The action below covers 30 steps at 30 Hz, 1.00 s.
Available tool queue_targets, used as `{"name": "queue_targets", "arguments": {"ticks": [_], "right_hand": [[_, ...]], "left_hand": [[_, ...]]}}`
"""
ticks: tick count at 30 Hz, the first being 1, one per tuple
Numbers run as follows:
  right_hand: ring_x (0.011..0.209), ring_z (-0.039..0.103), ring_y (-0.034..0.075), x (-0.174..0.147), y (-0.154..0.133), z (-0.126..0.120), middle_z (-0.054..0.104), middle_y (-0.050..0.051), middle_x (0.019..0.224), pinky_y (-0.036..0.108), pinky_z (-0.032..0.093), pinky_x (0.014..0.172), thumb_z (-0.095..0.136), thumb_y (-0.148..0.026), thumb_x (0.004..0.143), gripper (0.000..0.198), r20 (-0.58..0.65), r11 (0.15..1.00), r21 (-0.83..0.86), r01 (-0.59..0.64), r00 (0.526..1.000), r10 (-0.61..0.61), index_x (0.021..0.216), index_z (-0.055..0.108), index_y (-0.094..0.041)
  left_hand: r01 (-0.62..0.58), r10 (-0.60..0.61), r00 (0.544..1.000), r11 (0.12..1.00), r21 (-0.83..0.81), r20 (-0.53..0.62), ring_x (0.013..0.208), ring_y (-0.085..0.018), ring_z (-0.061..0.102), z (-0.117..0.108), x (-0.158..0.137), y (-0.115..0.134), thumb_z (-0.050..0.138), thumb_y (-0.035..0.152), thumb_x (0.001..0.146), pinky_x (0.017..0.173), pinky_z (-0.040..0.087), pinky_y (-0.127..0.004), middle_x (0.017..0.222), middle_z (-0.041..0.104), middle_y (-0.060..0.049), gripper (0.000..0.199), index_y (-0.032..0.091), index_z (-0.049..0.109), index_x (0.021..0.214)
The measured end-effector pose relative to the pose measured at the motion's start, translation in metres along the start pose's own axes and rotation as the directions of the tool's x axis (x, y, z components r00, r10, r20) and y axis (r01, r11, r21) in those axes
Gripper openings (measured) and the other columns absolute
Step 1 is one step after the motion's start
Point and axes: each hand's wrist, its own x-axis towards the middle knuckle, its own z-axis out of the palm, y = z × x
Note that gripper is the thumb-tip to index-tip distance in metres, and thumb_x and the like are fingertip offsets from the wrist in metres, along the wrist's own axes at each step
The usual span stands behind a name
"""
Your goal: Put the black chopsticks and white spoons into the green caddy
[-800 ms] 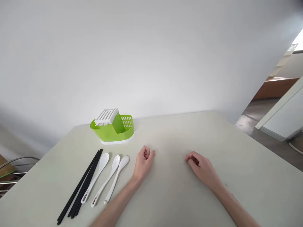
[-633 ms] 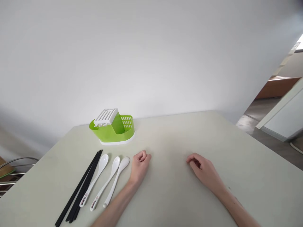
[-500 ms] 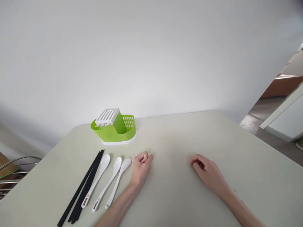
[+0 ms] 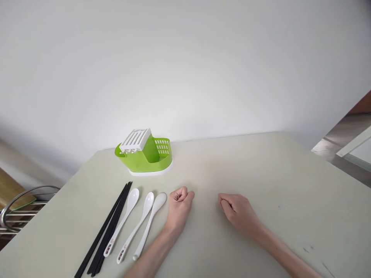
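Note:
Both of my hands rest on the table, each curled into a fist with nothing seen in it. My left hand [image 4: 179, 211] lies just right of a white spoon [image 4: 159, 201], which seems to have its bowl face down. Two more white spoons, a middle one [image 4: 148, 201] and a left one [image 4: 132, 198], lie beside it with bowls up and printed marks on their handles. Several black chopsticks [image 4: 106, 230] lie in a bundle left of the spoons. Apart from all of these, my right hand [image 4: 239, 216] is on the table's right half.
A green utensil holder [image 4: 139, 161] with a white slotted top and white base stands at the back, near the wall [image 4: 203, 69]. The pale table [image 4: 246, 162] reaches the wall. A metal rack [image 4: 21, 218] stands beyond its left edge; floor shows at the right.
My right hand has moved left, nearer my left hand, and its fingers have curled tighter. The view has shifted slightly, and the holder, spoons and chopsticks lie as before.

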Motion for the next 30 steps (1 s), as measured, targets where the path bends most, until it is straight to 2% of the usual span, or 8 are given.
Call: {"name": "queue_targets", "arguments": {"ticks": [3, 5, 9, 13, 16, 20, 23, 30], "right_hand": [[0.053, 0.027, 0.013, 0.009, -0.003, 0.007, 0.031, -0.004, 0.054, 0.030, 0.020, 0.057, 0.040, -0.021, 0.086, 0.025, 0.019, 0.996, 0.084, 0.022, 1.000, -0.024, 0.062, 0.033, -0.022], [0.054, 0.025, 0.013, 0.012, -0.002, 0.007, 0.028, -0.004, 0.055, 0.030, 0.018, 0.056, 0.040, -0.022, 0.085, 0.025, 0.041, 0.982, 0.191, -0.005, 0.999, -0.002, 0.062, 0.032, -0.023], [0.055, 0.018, 0.013, 0.012, 0.004, 0.000, 0.023, -0.005, 0.058, 0.031, 0.013, 0.054, 0.041, -0.029, 0.084, 0.026, 0.059, 0.897, 0.435, -0.078, 0.997, 0.058, 0.061, 0.028, -0.025], [0.056, 0.014, 0.013, 0.011, 0.011, -0.007, 0.021, -0.005, 0.058, 0.032, 0.012, 0.054, 0.045, -0.030, 0.081, 0.028, 0.062, 0.820, 0.563, -0.100, 0.995, 0.078, 0.060, 0.028, -0.025], [0.056, 0.015, 0.013, 0.012, 0.017, -0.008, 0.021, -0.005, 0.058, 0.032, 0.013, 0.054, 0.046, -0.027, 0.082, 0.029, 0.039, 0.739, 0.666, -0.097, 0.995, 0.095, 0.060, 0.028, -0.025], [0.054, 0.013, 0.013, 0.014, 0.024, -0.010, 0.019, -0.006, 0.056, 0.032, 0.013, 0.053, 0.049, -0.025, 0.084, 0.032, 0.021, 0.572, 0.816, -0.090, 0.992, 0.126, 0.060, 0.028, -0.024], [0.053, 0.009, 0.012, 0.015, 0.024, -0.014, 0.016, -0.007, 0.056, 0.032, 0.011, 0.051, 0.051, -0.025, 0.082, 0.033, 0.025, 0.484, 0.869, -0.101, 0.987, 0.161, 0.059, 0.026, -0.025], [0.050, 0.008, 0.011, 0.018, 0.021, -0.019, 0.014, -0.007, 0.054, 0.031, 0.011, 0.048, 0.054, -0.025, 0.077, 0.036, 0.041, 0.413, 0.903, -0.118, 0.981, 0.190, 0.056, 0.025, -0.024]], "left_hand": [[0.007, -0.007, 1.000, 1.000, -0.009, 0.007, 0.054, -0.008, 0.012, -0.001, 0.000, -0.001, 0.069, 0.030, 0.072, 0.051, 0.011, -0.026, 0.059, 0.013, 0.008, 0.056, 0.023, 0.014, 0.064], [0.012, -0.011, 1.000, 0.999, -0.034, 0.025, 0.055, -0.008, 0.011, -0.001, 0.000, 0.000, 0.068, 0.028, 0.071, 0.051, 0.010, -0.026, 0.058, 0.013, 0.008, 0.055, 0.023, 0.014, 0.063], [0.043, -0.039, 0.998, 0.995, -0.090, 0.052, 0.054, -0.008, 0.010, 0.001, 0.000, 0.003, 0.066, 0.025, 0.067, 0.052, 0.009, -0.027, 0.058, 0.010, 0.008, 0.054, 0.023, 0.013, 0.062], [0.060, -0.055, 0.997, 0.993, -0.102, 0.060, 0.055, -0.008, 0.009, 0.001, 0.000, 0.004, 0.066, 0.025, 0.066, 0.052, 0.008, -0.027, 0.058, 0.010, 0.008, 0.053, 0.023, 0.012, 0.062], [0.069, -0.064, 0.996, 0.994, -0.086, 0.062, 0.055, -0.008, 0.008, 0.000, 0.000, 0.003, 0.065, 0.024, 0.067, 0.052, 0.008, -0.027, 0.058, 0.010, 0.008, 0.053, 0.023, 0.012, 0.062], [0.058, -0.053, 0.996, 0.995, -0.080, 0.071, 0.056, -0.008, 0.009, 0.000, 0.000, 0.002, 0.065, 0.024, 0.067, 0.053, 0.008, -0.028, 0.059, 0.010, 0.007, 0.053, 0.023, 0.012, 0.062], [0.056, -0.051, 0.996, 0.995, -0.076, 0.074, 0.056, -0.008, 0.010, 0.001, 0.000, 0.002, 0.065, 0.026, 0.067, 0.053, 0.009, -0.028, 0.058, 0.010, 0.007, 0.053, 0.022, 0.012, 0.062], [0.065, -0.061, 0.995, 0.996, -0.056, 0.074, 0.057, -0.009, 0.009, 0.000, 0.000, 0.000, 0.066, 0.027, 0.068, 0.054, 0.009, -0.028, 0.060, 0.010, 0.007, 0.054, 0.022, 0.012, 0.064]]}}
